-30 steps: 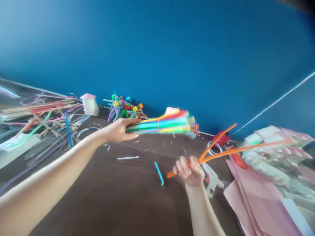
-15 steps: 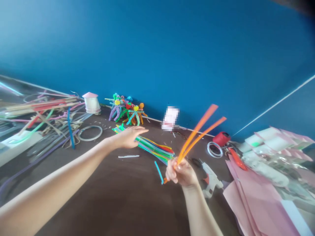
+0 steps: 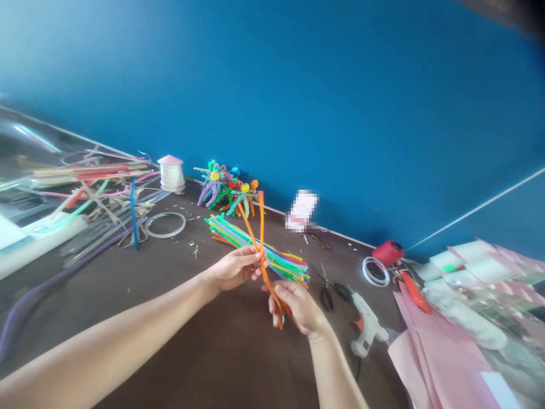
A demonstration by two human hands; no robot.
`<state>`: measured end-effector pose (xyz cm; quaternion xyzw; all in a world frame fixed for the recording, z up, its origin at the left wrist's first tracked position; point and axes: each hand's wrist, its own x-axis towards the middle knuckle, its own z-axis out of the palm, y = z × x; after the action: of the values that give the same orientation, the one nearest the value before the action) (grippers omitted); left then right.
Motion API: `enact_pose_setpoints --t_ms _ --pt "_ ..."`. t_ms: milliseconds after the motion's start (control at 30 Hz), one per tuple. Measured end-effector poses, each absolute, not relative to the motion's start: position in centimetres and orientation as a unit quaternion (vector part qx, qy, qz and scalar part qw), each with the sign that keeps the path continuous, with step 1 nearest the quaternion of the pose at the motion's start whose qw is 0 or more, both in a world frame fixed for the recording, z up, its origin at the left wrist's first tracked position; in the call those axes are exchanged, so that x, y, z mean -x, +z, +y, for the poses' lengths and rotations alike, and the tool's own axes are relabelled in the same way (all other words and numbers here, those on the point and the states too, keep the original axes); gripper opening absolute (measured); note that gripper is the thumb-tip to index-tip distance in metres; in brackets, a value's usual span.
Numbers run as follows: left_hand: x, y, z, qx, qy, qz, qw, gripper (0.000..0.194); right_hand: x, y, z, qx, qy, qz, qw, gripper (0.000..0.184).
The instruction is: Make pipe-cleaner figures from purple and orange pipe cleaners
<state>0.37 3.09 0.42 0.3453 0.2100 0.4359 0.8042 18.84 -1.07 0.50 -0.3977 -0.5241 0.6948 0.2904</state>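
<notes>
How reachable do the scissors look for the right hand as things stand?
Probably yes: the scissors lie uncovered close beyond the right hand, with nothing seen in between. However, it holds the orange strips, so it would likely have to let those go first.

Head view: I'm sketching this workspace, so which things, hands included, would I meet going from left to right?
Blue strip → white pot with a pink top → left hand → right hand → scissors → glue gun → pink sheets.
</notes>
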Motion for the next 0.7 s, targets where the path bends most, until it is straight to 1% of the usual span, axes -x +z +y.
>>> enact_pose_setpoints --t_ms 67,133,200,300,433,533,600,700 --pt "-0.2 0.1 3.3 -0.321 0.446 0.193 0.813 0.007 -18.7 0.5 -0.9 0.450 0.615 -0.542 0.354 0.033" --pt "-0.2 -0.3 3.3 -0.311 0.444 0.185 0.820 0.013 -18.7 0.4 -0.6 0.506 0.509 -0.564 0.409 0.030" --pt "-0.1 -0.7 3.3 -0.310 0.433 0.185 0.826 0.016 -18.8 0.3 -0.4 0.539 0.427 -0.590 0.424 0.031" --pt "0.0 -1.3 3.5 -0.326 0.400 0.169 0.840 0.019 -18.9 0.3 -0.3 0.558 0.375 -0.615 0.412 0.037" --pt "0.2 -1.6 3.9 -0.338 0.375 0.122 0.855 0.032 -18.8 0.3 -0.3 0.595 0.327 -0.611 0.407 0.053" --pt "0.4 -1.4 4.1 -0.339 0.356 0.095 0.866 0.037 -18.6 0.4 0.1 0.624 0.299 -0.621 0.368 0.062" --pt "0.5 -1.3 4.2 -0.333 0.344 0.092 0.873 0.031 -18.6 0.7 0.6 0.640 0.278 -0.640 0.322 0.058" --pt "0.4 -1.1 4.2 -0.321 0.342 0.110 0.876 0.016 -18.6 1.6 1.7 0.668 0.233 -0.659 0.254 0.035"
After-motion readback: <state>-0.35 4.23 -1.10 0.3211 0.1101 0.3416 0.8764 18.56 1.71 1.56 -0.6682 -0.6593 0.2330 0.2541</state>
